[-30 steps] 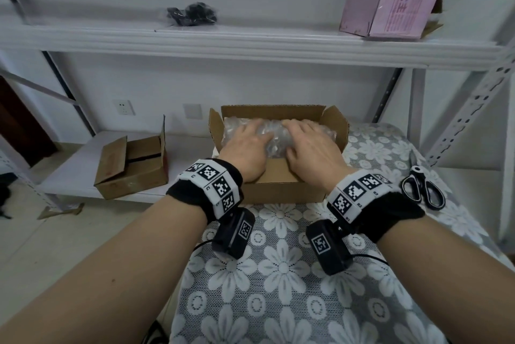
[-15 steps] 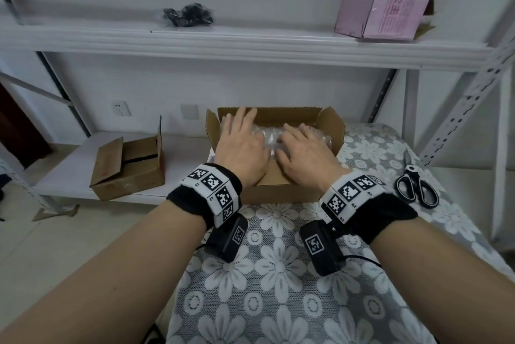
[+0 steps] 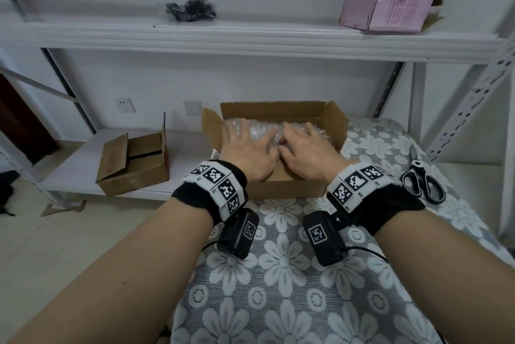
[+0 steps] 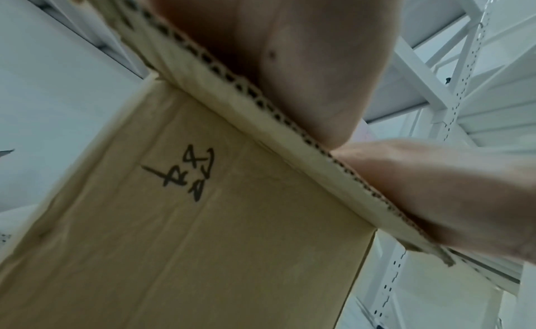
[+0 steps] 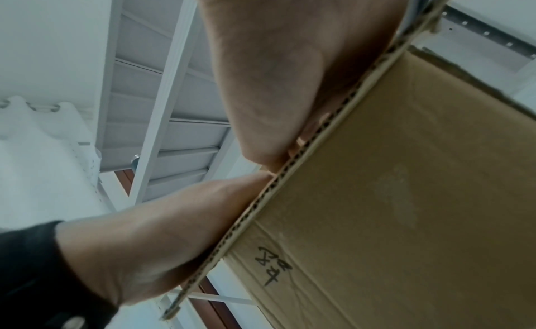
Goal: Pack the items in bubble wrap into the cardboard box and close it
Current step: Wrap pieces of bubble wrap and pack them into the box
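A: Left hand [image 3: 245, 148], right hand [image 3: 303, 148]?
B: Flat, fingers spread, gripping nothing, pressing wrap [image 3: 264, 132] under both palms.
A: Wrap inside box [image 3: 289, 190]?
B: Yes. Flaps beyond fingertips upright; closing left, probably.

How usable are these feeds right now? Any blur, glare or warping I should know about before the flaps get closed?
Head view: even, soft light, sharp at centre; wide-angle bending curves the shelf and uprights; the bubble wrap glints a little under the left hand and right hand. Left wrist view: soft, dim, mostly filled by the cardboard box wall and palm. Right wrist view: the same, slightly smeared.
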{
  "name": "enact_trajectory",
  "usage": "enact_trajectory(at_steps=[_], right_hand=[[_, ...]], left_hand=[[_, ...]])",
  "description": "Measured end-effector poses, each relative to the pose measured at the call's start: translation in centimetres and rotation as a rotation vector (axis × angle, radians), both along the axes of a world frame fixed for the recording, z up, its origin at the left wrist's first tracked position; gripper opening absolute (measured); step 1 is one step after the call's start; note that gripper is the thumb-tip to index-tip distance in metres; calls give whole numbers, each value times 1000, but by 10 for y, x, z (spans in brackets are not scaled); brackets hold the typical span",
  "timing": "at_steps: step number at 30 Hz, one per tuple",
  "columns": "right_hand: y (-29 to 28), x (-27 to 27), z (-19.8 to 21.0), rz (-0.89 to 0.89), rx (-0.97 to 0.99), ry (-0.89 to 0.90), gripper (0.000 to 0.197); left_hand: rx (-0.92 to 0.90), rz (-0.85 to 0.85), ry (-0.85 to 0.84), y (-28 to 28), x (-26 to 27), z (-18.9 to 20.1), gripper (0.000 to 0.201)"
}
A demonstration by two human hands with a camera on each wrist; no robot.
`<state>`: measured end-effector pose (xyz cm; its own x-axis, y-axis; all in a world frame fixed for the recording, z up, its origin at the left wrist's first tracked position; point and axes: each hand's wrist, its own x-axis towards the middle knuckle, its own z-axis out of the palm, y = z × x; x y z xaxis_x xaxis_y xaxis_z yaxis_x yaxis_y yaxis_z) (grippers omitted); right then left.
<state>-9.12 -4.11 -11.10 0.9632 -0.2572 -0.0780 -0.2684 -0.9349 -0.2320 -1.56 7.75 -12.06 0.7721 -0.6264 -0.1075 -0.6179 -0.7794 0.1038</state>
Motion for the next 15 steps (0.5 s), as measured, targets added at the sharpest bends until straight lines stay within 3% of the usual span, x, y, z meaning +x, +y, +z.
enact_trajectory(at_steps=[6, 8, 11, 13, 15], right_hand=[[1, 3, 1, -8, 29, -16, 53], [-3, 8, 4, -17, 68, -23, 44], [-6, 7, 6, -28, 96, -22, 36], [-5, 2, 5, -11, 75, -46, 36], [-5, -3, 3, 21, 56, -65, 42]], left_hand=[[26, -11, 224, 4, 0, 23, 56], [40, 11, 266, 2, -2, 26, 57], [86, 19, 88, -2, -8, 27, 58], [12, -57, -52, -5, -11, 29, 59], [-45, -105, -1, -5, -10, 25, 62]])
